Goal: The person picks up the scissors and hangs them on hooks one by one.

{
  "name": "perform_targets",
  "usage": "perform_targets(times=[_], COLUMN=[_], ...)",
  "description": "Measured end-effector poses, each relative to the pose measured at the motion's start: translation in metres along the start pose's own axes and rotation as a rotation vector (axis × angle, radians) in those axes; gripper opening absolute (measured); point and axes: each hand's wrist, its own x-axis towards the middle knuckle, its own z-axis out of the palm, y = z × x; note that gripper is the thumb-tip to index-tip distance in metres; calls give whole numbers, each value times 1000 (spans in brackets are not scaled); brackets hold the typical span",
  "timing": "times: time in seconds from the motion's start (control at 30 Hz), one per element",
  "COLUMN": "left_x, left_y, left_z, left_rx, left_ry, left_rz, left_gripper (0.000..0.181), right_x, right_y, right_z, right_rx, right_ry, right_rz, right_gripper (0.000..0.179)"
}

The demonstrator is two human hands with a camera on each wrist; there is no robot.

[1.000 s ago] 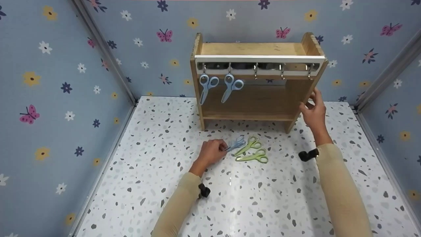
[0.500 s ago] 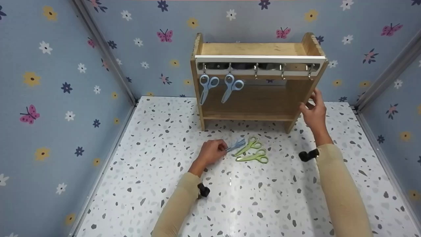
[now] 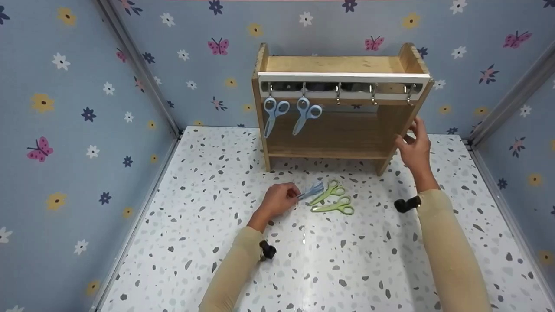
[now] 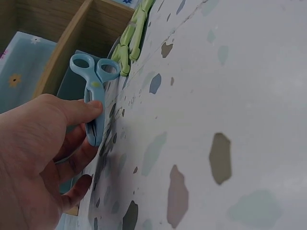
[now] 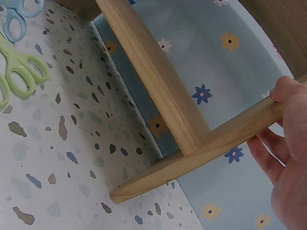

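Got blue scissors (image 4: 97, 93) pinched by the blades in L hand (image 3: 278, 200), w/ thumb n fingers clamped on, prob to leave the loops free; just by 2 green scissors (image 3: 326, 208) on the table (image 3: 217, 195). Gripping side of wood shelf (image 3: 334, 65) w/ R hand (image 3: 415, 149), fingers clamped round the edge, prob for steadiness. Can see 2 more blue pairs (image 3: 272, 115) on its hooks (image 3: 338, 93), hung by one loop each, prob to avoid tangles.

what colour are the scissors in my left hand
The scissors are light blue with a small yellow-green spot, clearest in the left wrist view.
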Motion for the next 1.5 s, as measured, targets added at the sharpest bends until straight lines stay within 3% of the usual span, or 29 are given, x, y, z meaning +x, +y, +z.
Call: perform_targets(times=[0.23, 0.37, 0.6, 0.97, 1.27, 1.5], left_x=[0, -1, -23, -20, -19, -19], left_y=[-3, 1, 63, 70, 79, 85], left_z=[-1, -5, -40, -47, -52, -56], left_rx=[-108, -180, -243, -324, -395, -406], left_ry=[-1, -14, -41, -4, 7, 21], left_rz=[31, 19, -74, -35, -59, -37], left_gripper=[10, 10, 12, 15, 16, 20], right_x=[0, -2, -2, -3, -1, 0], right_y=[-1, -3, -2, -3, -2, 1], right_z=[-1, 0, 0, 0, 0, -1], right_rx=[3, 3, 21, 25, 20, 5], right_ry=[-11, -11, -16, -15, -17, -13], right_rz=[-8, -2, 11, 17, 9, 12], right_gripper=[76, 77, 76, 77, 77, 77])
